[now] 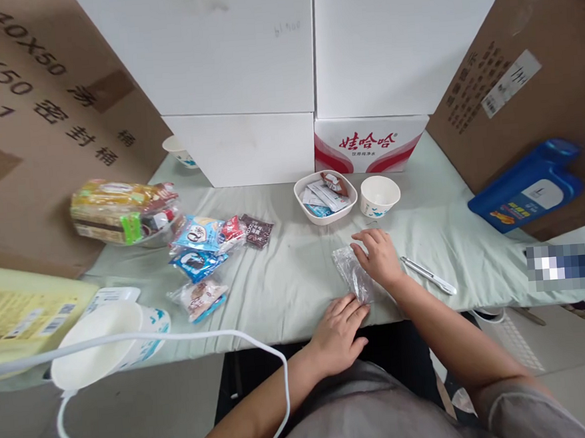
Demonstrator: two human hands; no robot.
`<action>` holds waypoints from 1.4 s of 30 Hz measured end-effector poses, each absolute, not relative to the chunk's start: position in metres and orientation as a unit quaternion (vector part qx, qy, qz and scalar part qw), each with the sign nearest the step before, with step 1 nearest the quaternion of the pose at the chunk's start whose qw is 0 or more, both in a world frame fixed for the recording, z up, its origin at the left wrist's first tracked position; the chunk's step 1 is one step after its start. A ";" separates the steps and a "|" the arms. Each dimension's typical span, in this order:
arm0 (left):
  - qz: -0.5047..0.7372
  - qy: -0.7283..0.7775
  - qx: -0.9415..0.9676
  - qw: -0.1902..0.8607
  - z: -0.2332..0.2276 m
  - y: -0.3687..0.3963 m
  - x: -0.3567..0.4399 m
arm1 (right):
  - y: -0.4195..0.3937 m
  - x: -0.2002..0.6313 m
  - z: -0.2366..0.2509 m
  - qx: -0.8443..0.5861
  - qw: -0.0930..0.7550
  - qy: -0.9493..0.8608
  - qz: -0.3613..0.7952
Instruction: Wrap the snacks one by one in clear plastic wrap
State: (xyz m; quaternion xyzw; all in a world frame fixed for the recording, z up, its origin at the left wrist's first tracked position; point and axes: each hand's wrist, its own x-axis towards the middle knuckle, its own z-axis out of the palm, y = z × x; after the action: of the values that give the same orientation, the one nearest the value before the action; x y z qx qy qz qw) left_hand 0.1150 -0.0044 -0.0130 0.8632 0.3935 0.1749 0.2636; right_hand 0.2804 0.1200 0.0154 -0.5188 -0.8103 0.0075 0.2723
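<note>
A clear plastic bag (352,276) lies flat on the tabletop (286,273) near its front edge. The right hand (379,258) presses it with fingers spread flat, holding nothing; the left hand (338,332) rests open at the bag's near end.

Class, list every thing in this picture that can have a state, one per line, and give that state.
clear plastic bag: flat on the cloth, under both hands
left hand: open, fingertips on the bag's near end
right hand: open, palm down on the bag
pen: lying flat, untouched
paper cup: upright, looks empty
white dish: upright, holds sachets
blue bottle: lying on its side
</note>
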 end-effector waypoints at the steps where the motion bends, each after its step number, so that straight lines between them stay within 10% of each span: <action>1: 0.178 0.394 0.862 0.264 -0.013 -0.004 0.115 | 0.118 0.280 0.016 -0.503 0.284 -0.816 0.020; 20: 0.309 0.461 0.823 0.121 -0.018 0.061 0.100 | 0.078 0.278 -0.003 -0.427 0.106 -0.895 0.072; 42: 0.300 0.419 0.840 0.170 -0.021 0.055 0.094 | 0.047 0.294 0.021 -0.351 0.250 -0.898 0.093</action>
State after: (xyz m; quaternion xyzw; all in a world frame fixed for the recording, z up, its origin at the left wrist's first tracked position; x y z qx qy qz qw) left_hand 0.0943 0.0554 -0.0211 0.8399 0.4191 0.3002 0.1696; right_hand 0.2937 0.0472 0.0207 -0.3507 -0.8975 0.0934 0.2505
